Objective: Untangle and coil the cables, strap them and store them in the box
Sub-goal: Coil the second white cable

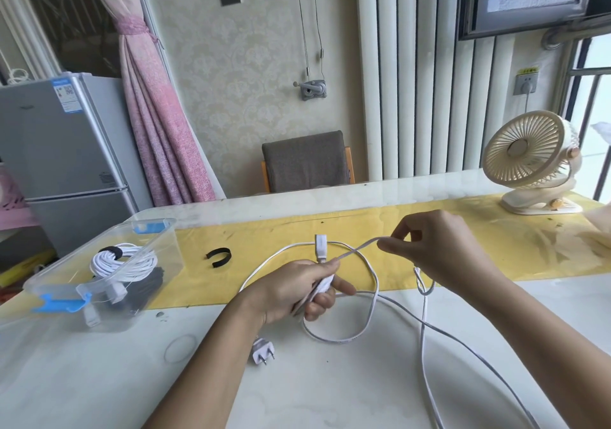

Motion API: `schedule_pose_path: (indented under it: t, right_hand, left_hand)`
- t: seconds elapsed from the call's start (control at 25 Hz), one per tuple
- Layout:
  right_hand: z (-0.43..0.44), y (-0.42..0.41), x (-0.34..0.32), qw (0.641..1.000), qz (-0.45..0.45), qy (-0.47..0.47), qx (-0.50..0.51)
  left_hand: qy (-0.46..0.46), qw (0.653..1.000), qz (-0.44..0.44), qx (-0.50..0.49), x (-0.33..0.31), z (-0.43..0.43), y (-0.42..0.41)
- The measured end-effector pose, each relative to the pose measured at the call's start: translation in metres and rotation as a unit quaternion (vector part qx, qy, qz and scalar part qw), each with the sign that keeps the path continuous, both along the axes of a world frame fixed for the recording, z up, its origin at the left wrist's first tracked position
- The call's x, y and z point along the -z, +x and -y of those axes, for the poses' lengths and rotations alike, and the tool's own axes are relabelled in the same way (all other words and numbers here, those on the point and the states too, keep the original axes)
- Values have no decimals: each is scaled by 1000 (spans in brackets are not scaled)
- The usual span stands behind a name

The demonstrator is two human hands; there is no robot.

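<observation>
The left hand [294,289] was closed around a gathered section of the white flat cable [340,341], fingers curled over it and the thumb pressed on top, with the cable's white connector end [320,246] standing up just above the fist. The right hand [439,246] was raised a little farther out over the worktop [330,392], pinching a single run of the same cable between thumb and forefinger, its other fingers loosely bent. Between the two hands the cable stretched in a shallow line; below the left hand it hung in an open loop that rested on the worktop, and further lengths crossed one another and trailed off toward the near right edge. A white two-pin plug [262,351] lay on the worktop near the left forearm, prongs pointing toward the viewer. A black strap [220,256], curled into a U, lay on the yellow mat [496,250] between the box and the hands. The clear plastic box [167,253] with blue latches stood at the left, holding a coiled white cable [124,261] bound with a black strap beside a dark bundle [147,283]. A cream desk fan [532,160] stood at the far right.
</observation>
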State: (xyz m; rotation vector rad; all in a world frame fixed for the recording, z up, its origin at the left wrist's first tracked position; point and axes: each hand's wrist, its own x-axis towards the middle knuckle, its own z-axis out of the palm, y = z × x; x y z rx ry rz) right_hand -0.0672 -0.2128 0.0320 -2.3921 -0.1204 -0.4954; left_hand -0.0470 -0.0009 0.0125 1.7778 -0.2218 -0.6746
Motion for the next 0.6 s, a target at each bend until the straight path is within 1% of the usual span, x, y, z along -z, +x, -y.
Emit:
schedule_pose_path:
  t: [0.04, 0.08, 0.12, 0.16, 0.2, 0.32, 0.4, 0.52, 0.6]
  right_hand:
    - [-1, -1, -1, 998, -23, 55, -35]
    - [-3, -2, -2, 987, -56, 122, -85]
    - [-7, -4, -3, 969, -92, 180, -139]
    - [-11, -6, -2, 951, -121, 214, -189]
    - [-15, -9, -1, 935, -140, 228, -232]
    - [-27, -15, 6, 905, -155, 234, -320]
    - [-32, -15, 12, 892, -160, 229, -357]
    - [-35, -16, 19, 872, -189, 195, -408]
    - [-39, -19, 23, 861, -210, 156, -435]
  left_hand:
    - [-22, 999, 5, -31, 1, 0, 2]
    - [-43, 997, 15, -60, 2, 1, 4]
    - [-64, 993, 26, -91, 3, 3, 6]
    - [-85, 988, 39, -122, 4, 5, 7]
    - [-103, 982, 51, -150, 5, 7, 9]
    - [-158, 959, 84, -222, 8, 8, 15]
    - [-218, 938, 85, -255, 8, 6, 20]
    - [-328, 902, 68, -272, 3, 2, 25]
    - [-368, 884, 77, -277, -2, -2, 26]
